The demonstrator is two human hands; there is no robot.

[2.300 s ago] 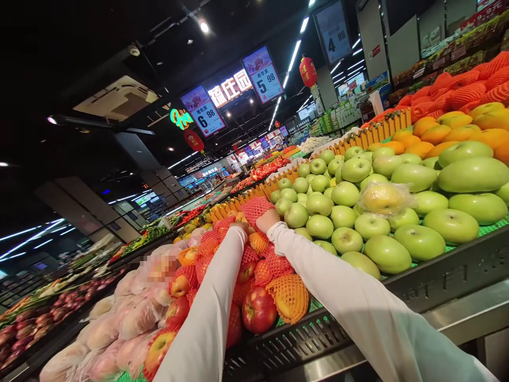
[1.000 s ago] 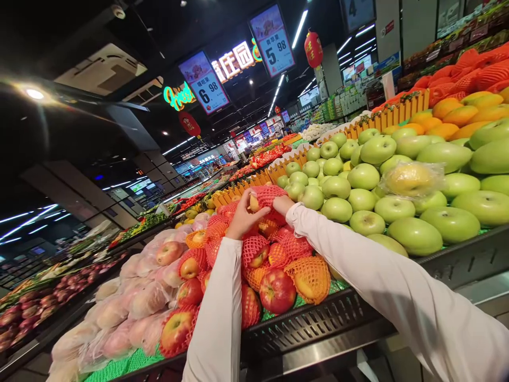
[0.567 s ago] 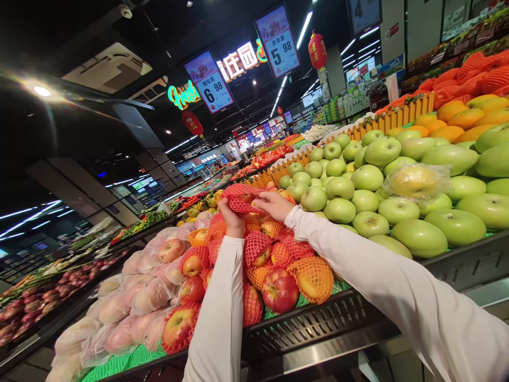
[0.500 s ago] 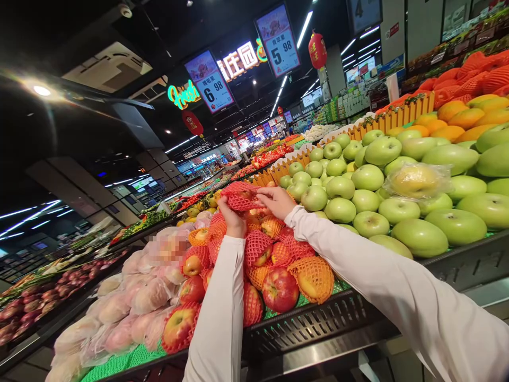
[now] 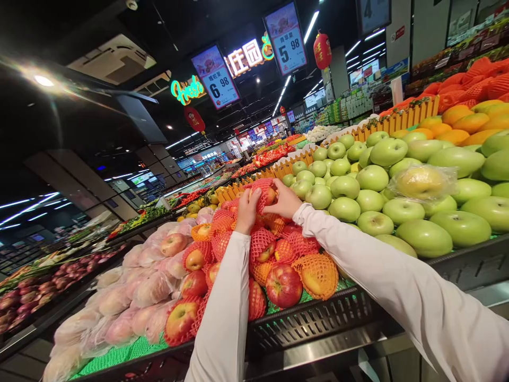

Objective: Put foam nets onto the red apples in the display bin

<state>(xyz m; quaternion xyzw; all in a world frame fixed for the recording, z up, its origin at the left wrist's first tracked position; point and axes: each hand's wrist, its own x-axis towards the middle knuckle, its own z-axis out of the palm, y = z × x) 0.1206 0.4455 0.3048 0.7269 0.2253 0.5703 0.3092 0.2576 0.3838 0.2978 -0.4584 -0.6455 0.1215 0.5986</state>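
Between my two hands is a red apple (image 5: pixel 261 194) in a red foam net, held above the back of the apple heap. My left hand (image 5: pixel 248 211) grips it from the left, thumb and fingers pressed to the net. From the right, my right hand (image 5: pixel 285 200) curls around the apple's other side, fingers at its top and thumb below. Under my hands lie several red apples, some in red or orange foam nets, with a bare-looking red apple (image 5: pixel 283 285) and an orange-netted fruit (image 5: pixel 317 276) at the front.
Green apples (image 5: pixel 373 178) are heaped to the right, with a plastic-wrapped yellow fruit (image 5: pixel 422 183) on top. Plastic-wrapped pink apples (image 5: pixel 153 286) lie to the left. A black slotted tray edge (image 5: pixel 310 326) runs along the front. A low orange fence (image 5: pixel 397 121) stands behind the fruit.
My hands and the netted apple have shifted slightly right. The apple has turned so more of its skin shows, and my right hand has gone from pinching the net to curling around the fruit.
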